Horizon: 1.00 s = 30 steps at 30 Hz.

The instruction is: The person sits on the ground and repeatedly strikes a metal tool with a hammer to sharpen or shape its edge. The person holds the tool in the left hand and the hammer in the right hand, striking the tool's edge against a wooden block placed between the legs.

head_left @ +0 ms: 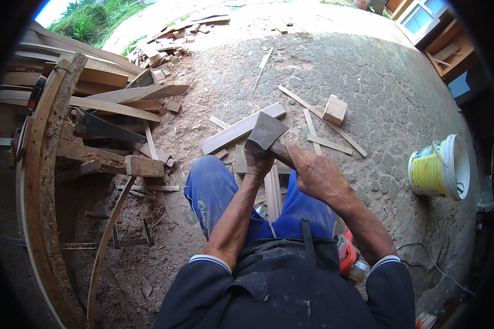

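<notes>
My right hand is wrapped round the wooden handle of a hatchet, whose grey wedge-shaped metal head is raised in front of my knees. Directly under that head is my left hand; the tool covers its fingers, so what they hold is hidden. Between my blue-trousered legs runs a narrow wooden piece, its far end near my left hand. A planed board lies on the ground just beyond, with a wooden block partly visible below it.
At left stands a rough timber bench with a handsaw and stacked planks. Thin strips and a square block lie ahead on cracked ground. A white-and-yellow bucket is at right, a cable nearer me.
</notes>
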Each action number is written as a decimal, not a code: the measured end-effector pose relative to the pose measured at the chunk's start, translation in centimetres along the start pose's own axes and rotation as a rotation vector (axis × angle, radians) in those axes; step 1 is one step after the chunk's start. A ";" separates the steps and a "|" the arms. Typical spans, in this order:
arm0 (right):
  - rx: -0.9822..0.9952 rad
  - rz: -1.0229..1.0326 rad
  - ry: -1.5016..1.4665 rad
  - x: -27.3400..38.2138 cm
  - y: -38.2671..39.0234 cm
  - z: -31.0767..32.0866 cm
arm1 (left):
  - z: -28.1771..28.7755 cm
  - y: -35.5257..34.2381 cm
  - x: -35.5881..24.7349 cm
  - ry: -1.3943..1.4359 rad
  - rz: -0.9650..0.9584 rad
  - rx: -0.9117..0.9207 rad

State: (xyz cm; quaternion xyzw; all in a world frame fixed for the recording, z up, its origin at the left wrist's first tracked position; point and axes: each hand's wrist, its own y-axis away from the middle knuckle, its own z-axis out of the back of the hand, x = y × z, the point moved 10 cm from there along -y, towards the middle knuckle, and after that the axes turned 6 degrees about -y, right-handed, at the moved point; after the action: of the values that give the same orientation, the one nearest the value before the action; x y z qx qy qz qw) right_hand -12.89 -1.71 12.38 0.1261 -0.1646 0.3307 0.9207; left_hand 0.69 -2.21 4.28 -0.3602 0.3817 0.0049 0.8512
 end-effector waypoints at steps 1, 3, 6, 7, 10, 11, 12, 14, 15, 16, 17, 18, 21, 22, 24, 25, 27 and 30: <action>-0.026 0.070 -0.142 0.6 1.1 -0.2 | 1.6 0.7 -1.7 0.089 -0.035 -0.074; -0.054 0.050 -0.306 0.2 1.9 1.6 | 2.7 -0.8 -3.8 0.058 -0.194 -0.161; -0.417 0.322 -0.405 2.5 1.8 9.4 | -2.3 -4.9 4.4 0.365 0.345 0.062; -0.525 0.319 -0.435 2.3 1.1 11.4 | -4.4 -5.9 8.0 0.579 0.567 0.074; -0.783 0.407 -0.518 2.1 -0.3 14.3 | -7.2 -6.1 12.6 0.481 0.676 0.135; -0.749 0.358 -0.509 1.8 -1.3 13.2 | -6.6 -5.7 12.2 0.368 0.572 0.103; -0.574 0.249 -0.392 1.6 -3.0 10.9 | -5.9 -4.6 11.5 0.406 0.519 0.029; 0.115 -0.024 0.028 -0.2 -4.8 1.9 | -2.4 -3.0 5.7 0.066 0.079 -0.143; 0.108 -0.081 -0.109 -1.3 -3.9 1.3 | -1.9 -1.1 5.7 0.235 0.215 -0.162; 0.077 0.001 -0.149 -0.7 -3.6 1.0 | -1.4 -0.8 4.4 0.216 0.171 -0.174; 0.031 0.039 -0.194 -0.7 -2.9 1.2 | -0.8 -0.8 3.4 0.156 0.144 -0.192; 0.028 0.014 -0.207 -1.3 -2.8 1.3 | -0.2 -1.7 2.1 0.133 0.033 -0.257; -0.090 0.066 -0.321 -1.4 -3.9 4.0 | -3.4 -8.2 5.4 0.002 0.084 -0.048; -0.155 0.143 -0.353 -0.9 -4.7 5.4 | -5.7 -9.4 9.8 0.265 0.421 0.049; -0.219 0.128 -0.317 -1.1 -6.9 6.9 | -7.2 -9.6 13.5 0.361 0.670 0.035; -0.131 0.039 -0.231 -1.8 -8.0 6.0 | -7.5 -9.0 13.8 0.323 0.681 0.052; -0.078 0.020 -0.089 -2.4 -9.0 4.9 | -5.9 -8.5 11.1 0.127 0.388 -0.069; 0.064 -0.075 -0.129 -5.1 -7.4 0.7 | -4.3 -6.1 9.4 0.118 0.275 -0.249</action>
State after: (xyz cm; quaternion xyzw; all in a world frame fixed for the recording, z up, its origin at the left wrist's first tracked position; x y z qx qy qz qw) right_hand -11.93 -10.43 10.07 0.1825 -0.2080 0.2923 0.9154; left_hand 6.26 -11.91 -0.04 -0.4071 0.4731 0.1470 0.7674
